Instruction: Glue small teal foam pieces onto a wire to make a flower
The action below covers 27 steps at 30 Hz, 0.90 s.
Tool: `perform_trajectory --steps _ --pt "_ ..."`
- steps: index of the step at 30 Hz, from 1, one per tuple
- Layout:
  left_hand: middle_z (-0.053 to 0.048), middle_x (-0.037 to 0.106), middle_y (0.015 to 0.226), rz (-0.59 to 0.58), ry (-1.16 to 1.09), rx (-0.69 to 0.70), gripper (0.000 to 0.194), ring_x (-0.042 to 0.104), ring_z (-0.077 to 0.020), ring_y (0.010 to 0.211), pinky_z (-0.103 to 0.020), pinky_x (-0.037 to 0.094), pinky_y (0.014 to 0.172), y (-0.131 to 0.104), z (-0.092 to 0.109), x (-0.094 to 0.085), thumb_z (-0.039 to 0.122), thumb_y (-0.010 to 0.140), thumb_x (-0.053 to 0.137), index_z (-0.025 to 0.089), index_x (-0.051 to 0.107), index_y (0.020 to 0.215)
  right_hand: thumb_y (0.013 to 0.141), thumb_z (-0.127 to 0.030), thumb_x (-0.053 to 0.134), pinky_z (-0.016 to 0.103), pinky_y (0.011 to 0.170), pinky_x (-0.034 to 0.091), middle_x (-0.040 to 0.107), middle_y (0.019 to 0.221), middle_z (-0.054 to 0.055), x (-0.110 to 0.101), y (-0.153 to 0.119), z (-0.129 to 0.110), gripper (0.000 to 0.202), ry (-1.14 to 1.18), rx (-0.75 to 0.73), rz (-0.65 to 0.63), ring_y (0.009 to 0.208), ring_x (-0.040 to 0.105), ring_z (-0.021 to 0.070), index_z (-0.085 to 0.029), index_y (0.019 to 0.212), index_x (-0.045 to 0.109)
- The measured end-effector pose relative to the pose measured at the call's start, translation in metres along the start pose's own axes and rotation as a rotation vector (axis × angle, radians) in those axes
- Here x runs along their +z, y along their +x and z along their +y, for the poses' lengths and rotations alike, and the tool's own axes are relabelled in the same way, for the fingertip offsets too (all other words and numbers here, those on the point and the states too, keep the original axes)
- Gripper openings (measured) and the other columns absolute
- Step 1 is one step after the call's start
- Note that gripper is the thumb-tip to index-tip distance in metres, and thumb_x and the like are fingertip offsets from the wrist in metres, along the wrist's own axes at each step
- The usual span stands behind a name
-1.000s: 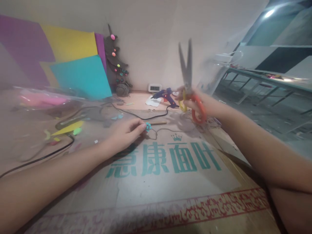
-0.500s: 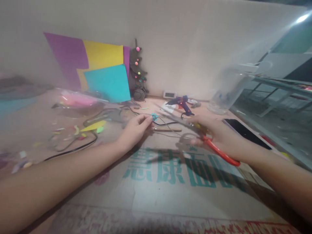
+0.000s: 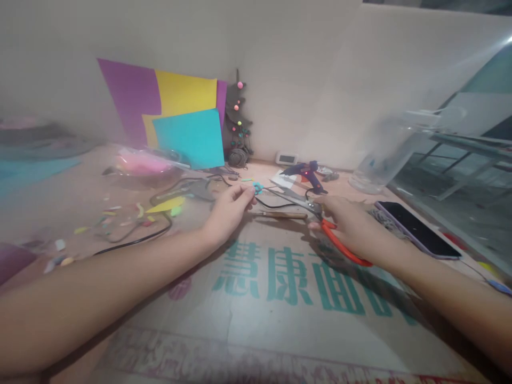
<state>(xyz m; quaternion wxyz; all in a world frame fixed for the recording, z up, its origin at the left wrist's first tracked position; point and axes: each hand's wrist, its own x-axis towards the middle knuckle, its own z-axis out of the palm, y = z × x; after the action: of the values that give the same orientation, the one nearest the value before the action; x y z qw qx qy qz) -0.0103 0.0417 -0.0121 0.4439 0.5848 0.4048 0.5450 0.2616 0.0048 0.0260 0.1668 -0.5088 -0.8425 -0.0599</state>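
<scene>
Between its thumb and fingers, my left hand [image 3: 236, 208] pinches a small teal piece [image 3: 258, 188]. My right hand [image 3: 348, 216] grips scissors with orange handles [image 3: 340, 248], their metal blades pointing left and reaching close to the teal piece. Whether the blades touch it is too small to tell. A thin wooden-handled tool [image 3: 286, 215] lies on the printed board [image 3: 260, 330] just below the blades. Behind the scissors stands a dark glue gun [image 3: 306, 173] with a red light showing.
Coloured sheets [image 3: 190, 138] lean on the wall beside a small decorated tree [image 3: 239, 122]. Left are a pink-filled plastic bag [image 3: 144, 161], scraps and a black cable [image 3: 136, 242]. Right are a phone [image 3: 420, 229] and a clear container [image 3: 372, 160]. A small white device [image 3: 287, 158] stands behind.
The view has shifted, so most things appear farther right. The scissors have moved left relative to the board, and their blades are now close to the teal piece. The phone shows more fully.
</scene>
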Motion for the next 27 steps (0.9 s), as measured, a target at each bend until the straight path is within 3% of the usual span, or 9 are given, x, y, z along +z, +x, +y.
perform_trajectory --steps 3,8,17,22,27 --pt "0.0 0.06 0.073 -0.041 0.01 -0.041 0.029 0.052 -0.0113 0.066 -0.023 0.04 0.064 0.0 -0.001 0.001 0.041 0.087 0.059 0.016 0.058 0.072 0.088 -0.053 0.057 0.042 0.075 0.052 0.066 0.111 0.015 0.006 0.001 0.001 0.049 -0.046 0.041 0.019 0.095 0.065 0.033 -0.02 0.125 0.057" --pt "0.002 0.057 0.067 -0.135 -0.081 -0.113 0.026 0.05 -0.0099 0.06 -0.023 0.037 0.059 -0.001 0.0 0.004 0.038 0.083 0.062 0.016 0.056 0.072 0.091 -0.043 0.056 0.045 0.089 0.049 0.063 0.107 0.016 0.017 -0.002 0.0 0.043 -0.109 -0.112 0.109 0.102 0.06 0.0329 -0.017 0.125 0.055" --pt "0.002 0.056 0.061 -0.225 -0.085 -0.185 0.028 0.048 -0.0092 0.055 -0.023 0.034 0.054 -0.003 0.004 0.004 0.041 0.082 0.066 0.016 0.058 0.072 0.089 -0.036 0.058 0.045 0.087 0.049 0.061 0.106 0.017 0.02 -0.004 0.0 0.039 -0.131 -0.165 0.155 0.098 0.057 0.0315 -0.015 0.121 0.055" --pt "0.002 0.056 0.058 -0.205 -0.043 -0.22 0.025 0.045 -0.0101 0.051 -0.024 0.032 0.05 -0.004 0.007 0.005 0.039 0.081 0.064 0.018 0.057 0.071 0.089 -0.038 0.058 0.047 0.088 0.048 0.06 0.107 0.017 0.02 -0.005 0.0 0.042 -0.146 -0.174 0.156 0.098 0.057 0.0321 -0.017 0.124 0.054" --pt "0.0 0.059 0.062 -0.269 -0.052 -0.204 0.027 0.049 -0.0107 0.054 -0.023 0.034 0.051 -0.003 0.005 0.004 0.043 0.081 0.067 0.017 0.062 0.074 0.09 -0.042 0.057 0.046 0.087 0.048 0.06 0.106 0.018 0.02 -0.005 0.0 0.041 -0.155 -0.181 0.154 0.098 0.056 0.032 -0.013 0.12 0.056"
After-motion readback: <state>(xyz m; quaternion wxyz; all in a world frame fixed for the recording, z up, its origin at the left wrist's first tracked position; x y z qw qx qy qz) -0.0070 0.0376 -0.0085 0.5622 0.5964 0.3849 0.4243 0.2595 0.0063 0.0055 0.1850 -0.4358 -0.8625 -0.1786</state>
